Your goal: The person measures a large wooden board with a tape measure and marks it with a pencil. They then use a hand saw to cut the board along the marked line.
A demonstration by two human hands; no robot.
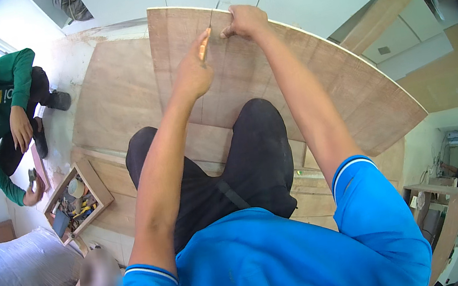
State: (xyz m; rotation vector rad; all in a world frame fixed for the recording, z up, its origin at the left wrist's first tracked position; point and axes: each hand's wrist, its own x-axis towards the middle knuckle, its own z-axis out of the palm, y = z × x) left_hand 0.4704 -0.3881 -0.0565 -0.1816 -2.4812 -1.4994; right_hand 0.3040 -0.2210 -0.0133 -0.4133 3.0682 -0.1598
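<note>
A large brown plywood sheet (314,84) with a pale edge stands tilted in front of my knees. My left hand (194,77) is closed around a slim orange-handled tool (205,45), held against the face of the sheet near its far edge. From the tool's tip a thin dark line runs up to that edge; I cannot tell whether it is a blade or a cut. Just to the right, my right hand (247,20) grips the far edge of the sheet, fingers over the top and thumb on the face.
More plywood (108,92) lies on the floor beneath. At left squats a person in a green top (1,87), one hand on a small dark tool over a pinkish strip. A wooden tray (100,187) of tools is nearby. A plastic-wrapped bundle (31,276) sits lower left, a wooden frame (449,229) lower right.
</note>
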